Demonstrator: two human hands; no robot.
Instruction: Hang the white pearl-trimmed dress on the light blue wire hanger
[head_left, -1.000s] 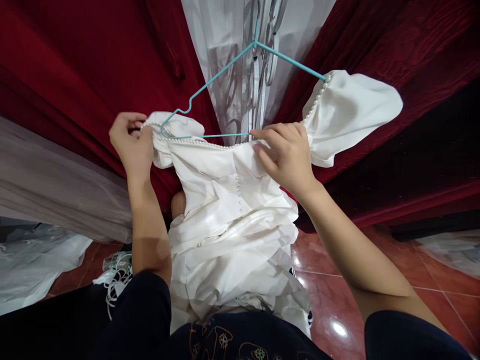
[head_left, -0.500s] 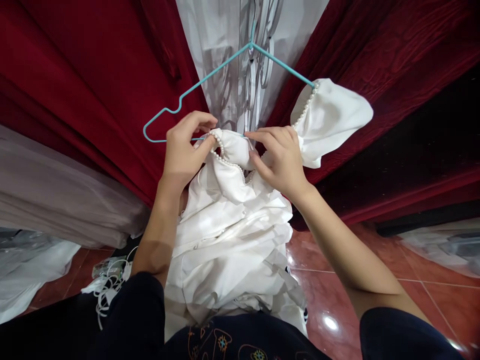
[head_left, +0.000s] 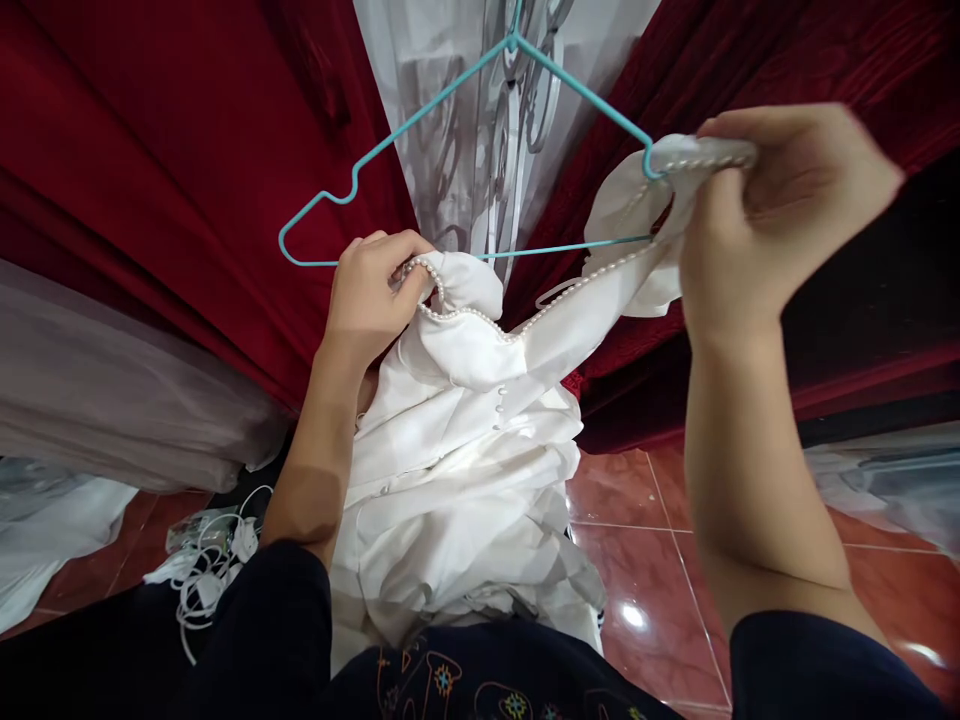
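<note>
Right hand [head_left: 802, 215] at 2 o'clock, slightly blurred, pinches the pearl-edged shoulder of the dress between thumb and fingers; left hand [head_left: 371, 295] at 10 o'clock has the opposite pearled edge nipped the same way. Biggest around them are the red drapes [head_left: 172, 150], spreading toward 10 and 2 o'clock. Next comes the white dress [head_left: 465, 480], hanging from the centre down to 6 o'clock, its skirt bunched in folds near the wearer's body. Above it at 12 o'clock is the turquoise hanger [head_left: 435, 101]: its 3 o'clock end meets the cloth by the right hand, while its 9 o'clock corner is bare. How far the wire runs inside the fabric there cannot be told. Smaller, at 8 o'clock, lie tangled white cords [head_left: 206, 590]. Smallest are the pearl trim [head_left: 517, 336] and covered buttons [head_left: 501, 408]. Good handling, in my judgement, means gripping cloth behind the beads, holding the opening wide so the hanger's notch cannot snag, and matching the tension on both sides.
</note>
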